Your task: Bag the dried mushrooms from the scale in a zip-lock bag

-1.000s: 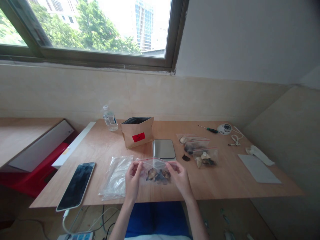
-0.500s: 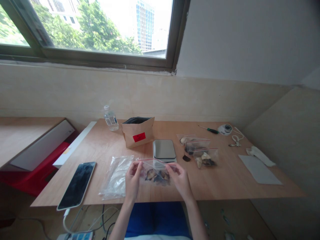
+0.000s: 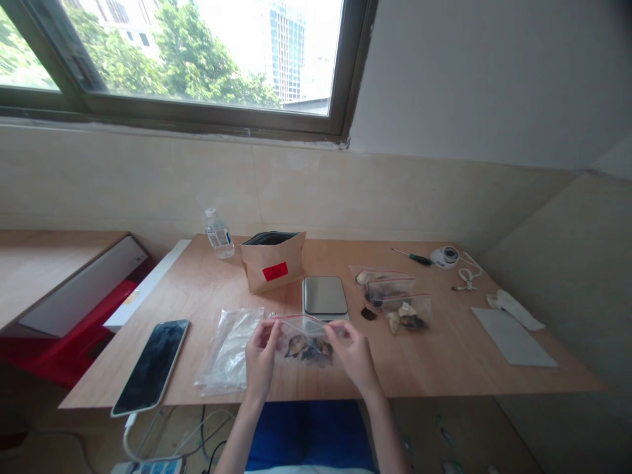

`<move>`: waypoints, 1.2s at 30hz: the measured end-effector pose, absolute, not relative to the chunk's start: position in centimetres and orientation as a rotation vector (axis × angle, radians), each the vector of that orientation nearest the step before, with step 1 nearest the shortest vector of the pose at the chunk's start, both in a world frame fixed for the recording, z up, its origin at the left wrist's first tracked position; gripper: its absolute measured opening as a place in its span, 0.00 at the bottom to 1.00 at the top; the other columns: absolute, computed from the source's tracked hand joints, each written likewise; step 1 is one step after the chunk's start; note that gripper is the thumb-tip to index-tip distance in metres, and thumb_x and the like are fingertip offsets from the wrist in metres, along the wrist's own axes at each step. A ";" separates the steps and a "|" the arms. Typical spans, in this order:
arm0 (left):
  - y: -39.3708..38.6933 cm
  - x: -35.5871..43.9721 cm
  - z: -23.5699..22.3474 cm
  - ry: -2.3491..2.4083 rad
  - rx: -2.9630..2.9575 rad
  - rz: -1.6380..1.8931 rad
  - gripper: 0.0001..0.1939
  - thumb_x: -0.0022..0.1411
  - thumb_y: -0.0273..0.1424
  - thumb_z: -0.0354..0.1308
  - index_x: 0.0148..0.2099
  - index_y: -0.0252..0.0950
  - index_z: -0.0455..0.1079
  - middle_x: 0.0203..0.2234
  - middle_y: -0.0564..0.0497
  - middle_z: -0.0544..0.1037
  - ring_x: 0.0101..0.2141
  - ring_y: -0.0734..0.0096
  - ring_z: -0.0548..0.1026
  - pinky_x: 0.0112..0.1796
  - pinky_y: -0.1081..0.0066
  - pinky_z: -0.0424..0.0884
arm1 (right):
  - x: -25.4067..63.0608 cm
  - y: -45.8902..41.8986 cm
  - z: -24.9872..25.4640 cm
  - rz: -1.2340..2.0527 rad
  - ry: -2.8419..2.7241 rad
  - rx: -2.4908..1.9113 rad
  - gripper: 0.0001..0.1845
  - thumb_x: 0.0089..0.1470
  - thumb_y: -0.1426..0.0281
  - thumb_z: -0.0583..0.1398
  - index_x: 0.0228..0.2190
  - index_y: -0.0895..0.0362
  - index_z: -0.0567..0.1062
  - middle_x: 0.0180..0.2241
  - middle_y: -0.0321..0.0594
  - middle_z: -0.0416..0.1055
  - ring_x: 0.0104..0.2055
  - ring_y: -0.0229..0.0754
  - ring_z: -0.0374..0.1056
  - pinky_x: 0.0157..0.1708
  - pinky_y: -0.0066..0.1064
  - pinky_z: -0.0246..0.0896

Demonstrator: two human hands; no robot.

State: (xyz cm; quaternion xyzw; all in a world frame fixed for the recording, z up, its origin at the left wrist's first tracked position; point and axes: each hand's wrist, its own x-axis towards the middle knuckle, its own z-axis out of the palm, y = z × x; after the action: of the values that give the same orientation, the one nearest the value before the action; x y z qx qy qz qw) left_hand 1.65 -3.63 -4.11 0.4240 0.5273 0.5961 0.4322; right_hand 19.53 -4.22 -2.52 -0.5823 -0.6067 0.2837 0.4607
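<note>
A clear zip bag (image 3: 309, 349) with a red seal line hangs between my two hands near the table's front edge. Dark and tan dried pieces, like dried mushrooms, lie inside it. My left hand (image 3: 261, 352) pinches the bag's top left corner. At the top right, the thumb and fingers of my right hand (image 3: 353, 352) are closed on the seal edge. Just beyond the bag stands a digital scale (image 3: 325, 294) with a bare metal plate. A stack of clear plastic bags (image 3: 227, 352) lies beside my left hand.
Several filled zip bags (image 3: 407, 312) and a loose dark piece (image 3: 368, 313) lie to the right. Behind are an open brown paper pouch (image 3: 274, 263) and a water bottle (image 3: 219, 234). A phone (image 3: 151, 367), screwdriver (image 3: 419, 259), white camera (image 3: 444, 257) and white paper (image 3: 513, 336) lie further out.
My right hand has shifted very slightly left along the bag's seal edge. Otherwise the hands and the bag stay nearly in place.
</note>
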 end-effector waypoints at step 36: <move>-4.2 1.8 -4.6 1.253 1.427 1.311 0.09 0.58 0.37 0.58 0.31 0.37 0.73 0.25 0.51 0.76 0.27 0.70 0.72 0.28 0.75 0.65 | 17.1 -3.9 -0.6 0.672 -1.811 -1.291 0.06 0.56 0.69 0.57 0.28 0.53 0.73 0.29 0.36 0.72 0.34 0.42 0.66 0.38 0.33 0.56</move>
State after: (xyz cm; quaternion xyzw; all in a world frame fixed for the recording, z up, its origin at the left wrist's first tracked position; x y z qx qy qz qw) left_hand 1.82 -4.23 -4.58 0.5654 0.4965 0.5194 0.4049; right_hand 17.09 -3.87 -0.64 -0.5097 -0.7152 0.2653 0.3979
